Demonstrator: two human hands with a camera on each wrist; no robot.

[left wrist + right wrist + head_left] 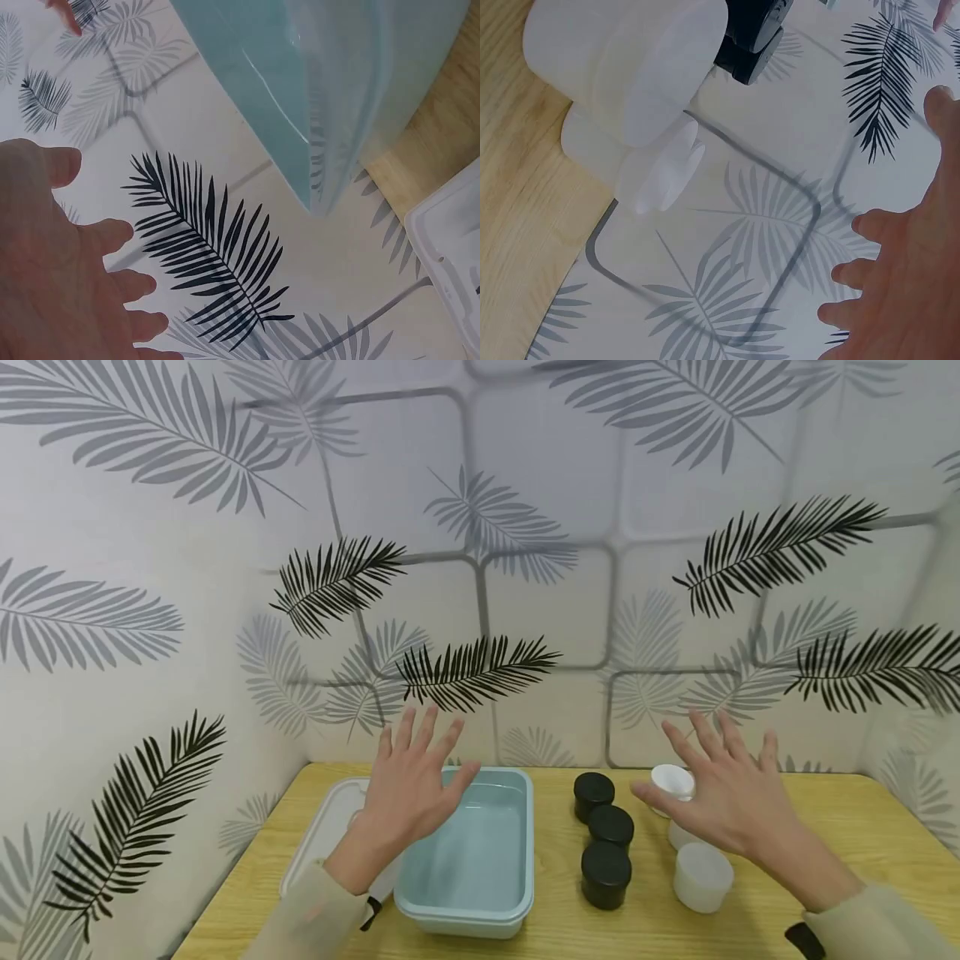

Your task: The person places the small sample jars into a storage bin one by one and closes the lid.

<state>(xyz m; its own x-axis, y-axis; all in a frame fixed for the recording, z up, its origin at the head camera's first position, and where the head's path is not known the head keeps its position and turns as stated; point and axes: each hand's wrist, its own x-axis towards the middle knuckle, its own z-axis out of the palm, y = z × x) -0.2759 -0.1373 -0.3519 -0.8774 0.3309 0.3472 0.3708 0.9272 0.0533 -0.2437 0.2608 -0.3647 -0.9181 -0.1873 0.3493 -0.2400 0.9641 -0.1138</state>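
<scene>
My left hand (pixel 411 792) hovers with spread fingers over the left side of a light blue rectangular tub (pixel 480 843), holding nothing. On the right, my right hand (pixel 726 793) is raised with its fingers spread too, above a group of white round containers (pixel 702 878); it partly hides the ones behind. Several black round containers (pixel 606 875) stand in a row between the tub and the white ones. In the left wrist view the tub (pixel 262 75) looms beside the outstretched fingers. The right wrist view shows the white containers (pixel 630 67) apart from my hand.
A white lid (pixel 322 827) lies left of the tub, partly covered by my left arm. Everything stands on a wooden table (pixel 555 927). A wall (pixel 540 610) with a leaf pattern rises at the table's back edge.
</scene>
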